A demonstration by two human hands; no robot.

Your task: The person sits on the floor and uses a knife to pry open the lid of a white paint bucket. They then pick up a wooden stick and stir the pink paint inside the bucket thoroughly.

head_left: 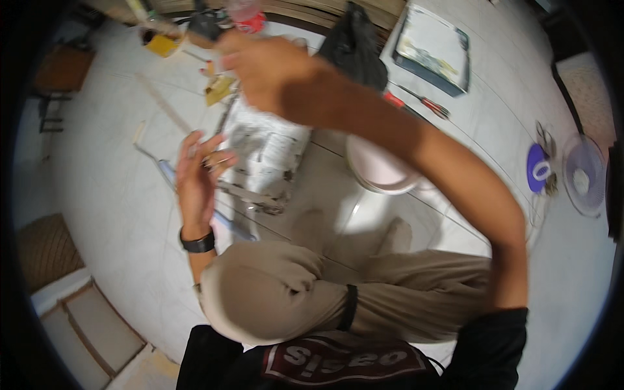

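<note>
My left hand [198, 172], with a dark band at the wrist and a ring, is raised at the left, fingers loosely curled about a long, thin, pale strip [162, 101]. The strip's far end is blurred. My right hand [266, 75] reaches across to the far left, above a white, paint-smeared slab [266, 140]. Motion smears its fingers, so whether they hold anything is hidden. A dark object [207, 27] shows just past them. Under my left forearm lies a tool with a bent wire and a long blue handle [168, 174].
A tub with pale pink contents [377, 166] stands beneath my right forearm. Beyond it are a black plastic bag [356, 49], red-and-black hand tools [429, 104] and a dark-sided, paint-covered tray [432, 49]. At the right are a purple item [536, 166] and a fan [580, 175].
</note>
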